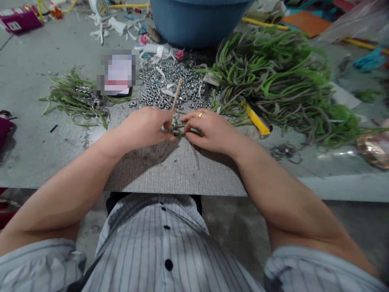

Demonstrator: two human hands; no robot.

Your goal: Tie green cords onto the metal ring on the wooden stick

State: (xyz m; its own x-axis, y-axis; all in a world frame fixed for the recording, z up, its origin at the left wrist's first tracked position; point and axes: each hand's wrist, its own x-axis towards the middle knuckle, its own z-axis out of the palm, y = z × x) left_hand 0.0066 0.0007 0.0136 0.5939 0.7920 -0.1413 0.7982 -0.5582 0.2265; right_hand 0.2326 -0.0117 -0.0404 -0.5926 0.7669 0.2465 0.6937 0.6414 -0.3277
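My left hand and my right hand meet low over the table, fingers curled inward with the tips close together. A short length of green cord runs between the fingertips, and both hands pinch it. Small shiny metal pieces show in the gap between the hands. From that gap a thin wooden stick rises at a tilt; its lower end is hidden, and I cannot tell which fingers touch it. A gold ring is on my right hand.
Loose metal rings lie spread beyond my hands. A large heap of green and grey cords is on the right, with a yellow cutter before it. A smaller cord bundle and a phone lie left. A blue tub stands behind.
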